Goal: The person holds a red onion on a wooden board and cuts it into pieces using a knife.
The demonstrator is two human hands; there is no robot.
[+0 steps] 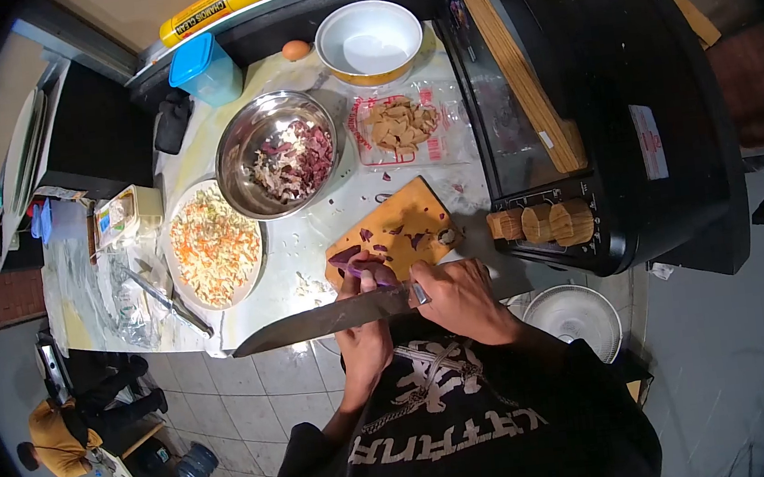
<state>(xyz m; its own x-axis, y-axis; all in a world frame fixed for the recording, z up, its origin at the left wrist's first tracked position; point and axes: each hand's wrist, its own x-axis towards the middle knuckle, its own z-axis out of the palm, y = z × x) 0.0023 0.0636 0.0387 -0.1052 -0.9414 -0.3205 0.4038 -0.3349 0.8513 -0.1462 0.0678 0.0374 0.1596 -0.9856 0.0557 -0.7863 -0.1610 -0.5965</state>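
Note:
My right hand (462, 295) is wrapped round the handle of a large broad-bladed knife (316, 324), its blade pointing left across my left wrist area. My left hand (365, 338) has its fingers closed on a purple vegetable piece (382, 274) at the near edge of the wooden cutting board (403, 213). The blade passes in front of part of this hand. Dark purple scraps (367, 235) lie scattered over the board. Behind it, a steel bowl (235, 165) holds chopped purple and white pieces (299, 159).
Left stands a plate of shredded orange and white vegetables (215, 242), beside a second knife (170, 301). Brown slices (403, 126) lie on a plastic bag, near a white bowl (369, 40) and an egg (295, 50). A black oven (628, 101) borders the right; a person (59, 440) is lower left.

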